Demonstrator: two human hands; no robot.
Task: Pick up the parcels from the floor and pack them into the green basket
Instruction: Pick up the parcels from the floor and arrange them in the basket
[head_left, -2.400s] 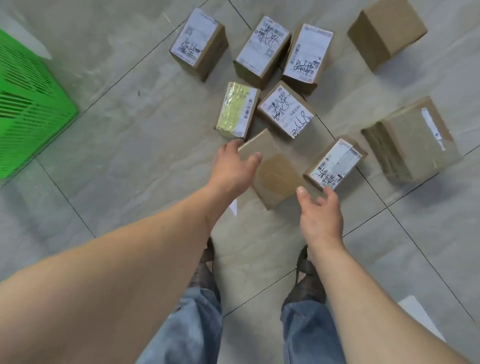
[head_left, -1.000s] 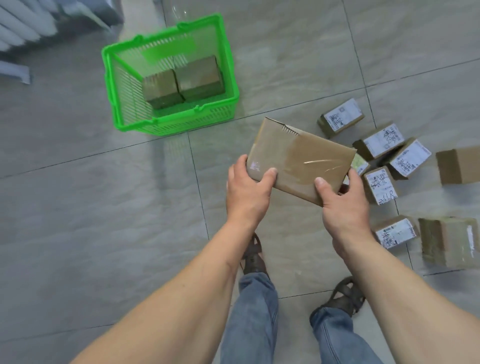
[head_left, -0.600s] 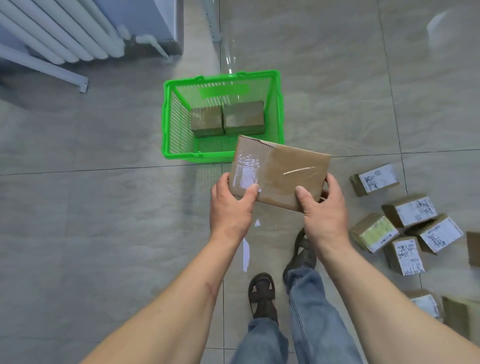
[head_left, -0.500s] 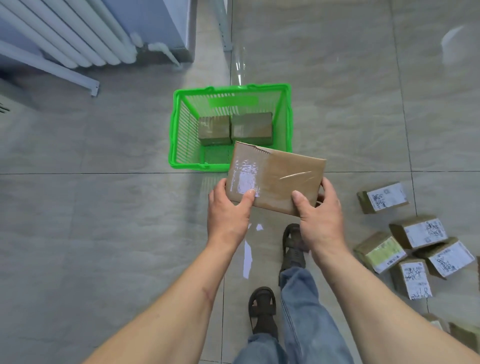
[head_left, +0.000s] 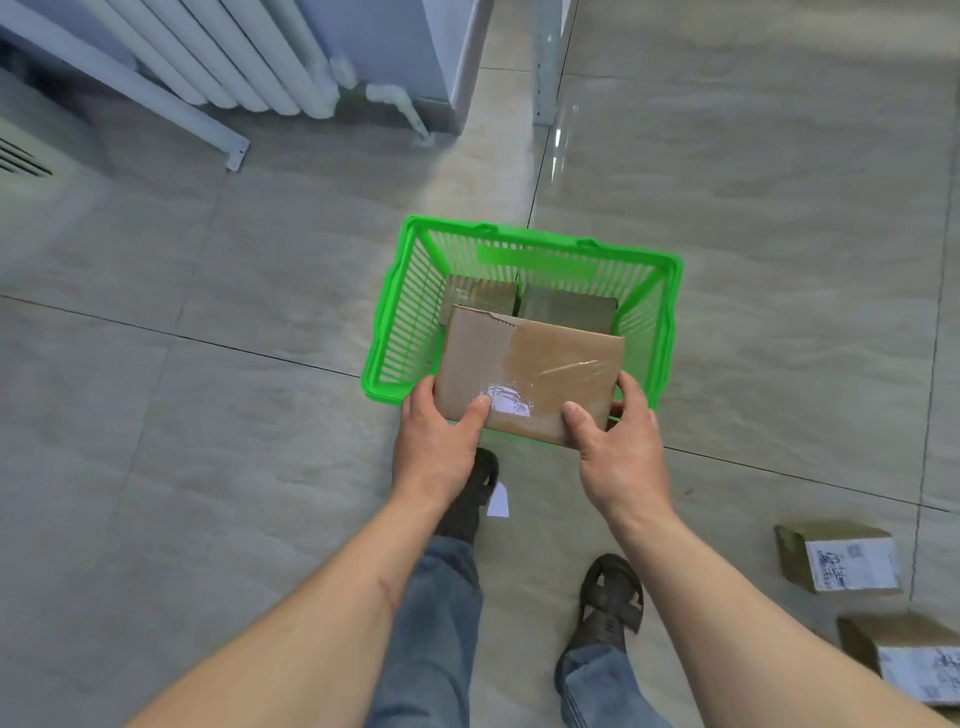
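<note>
Both hands grip a flat brown parcel (head_left: 530, 374) by its near corners, left hand (head_left: 439, 441) and right hand (head_left: 618, 447) each with a thumb on top. The parcel hangs over the near edge of the green basket (head_left: 667, 312), which holds two boxes (head_left: 566, 306) at its far side. Two labelled parcels (head_left: 836, 558) lie on the floor, near right

Flat brown cardboard parcel (head_left: 530, 374), clear tape + torn white label on top, held level w/ near edge over basket's near rim. Green basket (head_left: 670, 312) on floor, slatted walls, 2 brown parcels (head_left: 480, 296) side by side at far end inside. 2 labelled parcels (head_left: 836, 556) on floor, near right.
</note>
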